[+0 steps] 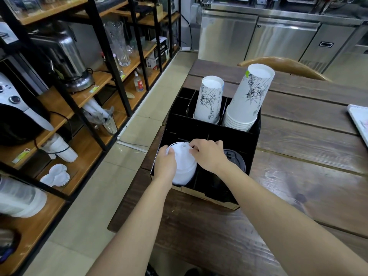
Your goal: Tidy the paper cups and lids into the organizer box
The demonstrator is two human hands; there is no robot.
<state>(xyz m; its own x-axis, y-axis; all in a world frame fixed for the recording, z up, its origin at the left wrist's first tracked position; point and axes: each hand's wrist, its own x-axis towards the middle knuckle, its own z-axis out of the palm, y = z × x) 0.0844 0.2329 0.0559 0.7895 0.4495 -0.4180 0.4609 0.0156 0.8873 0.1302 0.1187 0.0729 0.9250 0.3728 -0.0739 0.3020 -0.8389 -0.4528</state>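
A black organizer box (253, 136) stands on the wooden table. Its two back compartments hold upside-down stacks of white printed paper cups: a slim stack (210, 99) on the left and a wider, taller stack (249, 98) on the right. In the front left compartment sits a stack of white lids (184, 166). My left hand (165, 164) grips that stack's left side, and my right hand (207, 154) holds its top right edge. A stack of black lids (236, 159) sits in the front right compartment, partly hidden by my right wrist.
The wooden table (298, 176) stretches to the right, with a white flat object (360, 120) at its right edge. Black-framed wooden shelves (79, 100) with appliances, glassware and spare lids line the left. A chair back (282, 65) and steel fridges (278, 36) stand behind.
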